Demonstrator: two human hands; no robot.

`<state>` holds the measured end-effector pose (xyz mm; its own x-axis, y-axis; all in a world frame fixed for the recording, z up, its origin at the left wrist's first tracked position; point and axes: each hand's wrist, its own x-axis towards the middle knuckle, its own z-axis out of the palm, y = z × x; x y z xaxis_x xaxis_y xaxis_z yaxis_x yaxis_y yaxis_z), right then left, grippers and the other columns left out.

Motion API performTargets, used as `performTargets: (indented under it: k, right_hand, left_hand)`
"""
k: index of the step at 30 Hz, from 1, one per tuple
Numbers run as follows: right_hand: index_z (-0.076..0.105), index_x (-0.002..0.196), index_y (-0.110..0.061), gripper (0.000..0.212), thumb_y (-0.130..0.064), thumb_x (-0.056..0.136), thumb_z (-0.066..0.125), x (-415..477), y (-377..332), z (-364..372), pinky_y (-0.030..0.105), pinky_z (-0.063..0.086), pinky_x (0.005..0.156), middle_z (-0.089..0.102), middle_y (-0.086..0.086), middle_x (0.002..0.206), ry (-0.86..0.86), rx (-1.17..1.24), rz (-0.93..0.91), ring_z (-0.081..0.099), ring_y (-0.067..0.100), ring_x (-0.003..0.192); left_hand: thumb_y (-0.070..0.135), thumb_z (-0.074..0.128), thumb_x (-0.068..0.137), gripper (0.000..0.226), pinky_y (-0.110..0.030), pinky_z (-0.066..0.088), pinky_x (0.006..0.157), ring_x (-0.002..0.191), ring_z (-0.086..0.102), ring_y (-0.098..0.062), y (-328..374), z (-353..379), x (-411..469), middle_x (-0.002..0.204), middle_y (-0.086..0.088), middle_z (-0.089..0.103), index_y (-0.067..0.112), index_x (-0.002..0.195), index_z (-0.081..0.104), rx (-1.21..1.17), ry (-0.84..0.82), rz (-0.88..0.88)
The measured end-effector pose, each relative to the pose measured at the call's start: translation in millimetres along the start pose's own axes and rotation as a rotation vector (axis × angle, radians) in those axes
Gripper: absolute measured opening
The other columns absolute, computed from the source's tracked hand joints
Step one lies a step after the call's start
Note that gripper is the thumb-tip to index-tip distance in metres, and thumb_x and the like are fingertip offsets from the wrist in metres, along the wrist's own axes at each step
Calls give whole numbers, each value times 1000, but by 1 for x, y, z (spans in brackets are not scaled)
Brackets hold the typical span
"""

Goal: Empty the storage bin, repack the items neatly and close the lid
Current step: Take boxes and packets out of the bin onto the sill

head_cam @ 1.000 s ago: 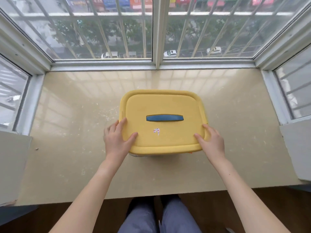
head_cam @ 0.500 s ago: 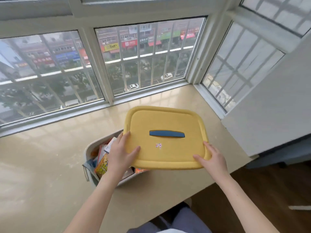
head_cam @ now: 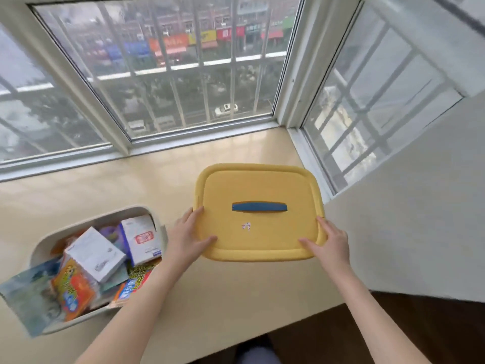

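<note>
head view: both hands hold the yellow lid by its near corners, level and off to the right of the storage bin, likely so it can be set down on the window ledge out of the way. the left hand and right hand each grip the rim, thumbs lying on top and fingers wrapped at the edge; the blue handle is untouched. the bin sits open on the ledge at the left, crammed with a white box, an orange packet and other cartons lying at odd angles. half a second ago the lid overlapped the bin's right side; now it is clear of it, and the contents show fully.
</note>
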<state>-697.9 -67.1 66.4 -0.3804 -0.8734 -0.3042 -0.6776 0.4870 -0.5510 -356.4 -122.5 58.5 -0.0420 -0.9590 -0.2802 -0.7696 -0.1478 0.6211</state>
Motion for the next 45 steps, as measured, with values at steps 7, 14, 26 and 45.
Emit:
performTargets:
  k: [7, 14, 26, 45]
  right_hand:
    - [49, 142, -22, 82, -42, 70, 84, 117, 37, 49, 42, 34, 110, 50, 7, 143, -70, -19, -29, 37, 29, 129]
    - [44, 145, -22, 81, -40, 75, 80, 215, 54, 110, 36, 29, 111, 46, 5, 145, -66, -44, -114, 33, 24, 135]
    - [49, 140, -7, 76, -31, 76, 82, 244, 81, 164, 40, 27, 107, 48, 24, 140, -65, -197, -247, 39, 42, 124]
    - [56, 133, -7, 47, -33, 96, 44, 26, -104, 9, 45, 44, 99, 60, 13, 128, 76, -146, -928, 54, 31, 119]
  left_hand:
    - [23, 84, 70, 83, -25, 35, 98, 126, 46, -20, -17, 77, 74, 145, -1, 44, 25, 142, 43, -154, -13, -185]
    - [26, 84, 69, 84, -34, 33, 105, 130, 40, -25, -55, 137, 157, 145, -5, 46, 22, 143, 43, -37, 96, -192]
    - [43, 50, 95, 71, -41, 14, 119, 148, 10, -27, -89, 182, 157, 161, -10, 14, 20, 154, 17, 280, 39, -189]
    - [31, 44, 94, 44, -35, 41, 94, 113, 53, -22, 78, -10, -50, 124, -3, 61, 7, 128, 58, 220, 465, 261]
